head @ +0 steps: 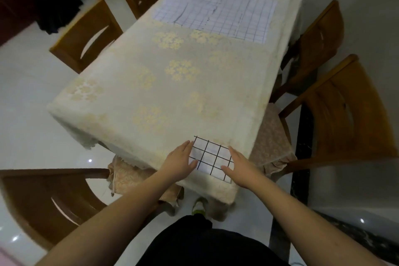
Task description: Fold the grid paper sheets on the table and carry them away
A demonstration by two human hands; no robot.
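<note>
Across the middle of the view runs the counter, draped in a pale cloth with yellow flower clusters, and wooden chairs stand round it. At its far end the large grid sheet lies unfolded and flat, faint blue lines showing, well apart from both hands. At the near edge sits the small folded grid paper, white with bold black lines, one corner close to the counter's lip. The left hand lies flat at its left edge, fingers straight and thumb touching the paper; the right hand lies flat at its right edge, fingers extended, thumb resting on the sheet. Neither grips anything. The step in hand looks like pressing or squaring the folded piece. Next would likely be pinching it up from the edge, or reaching across for the far sheet, which still needs folding.
</note>
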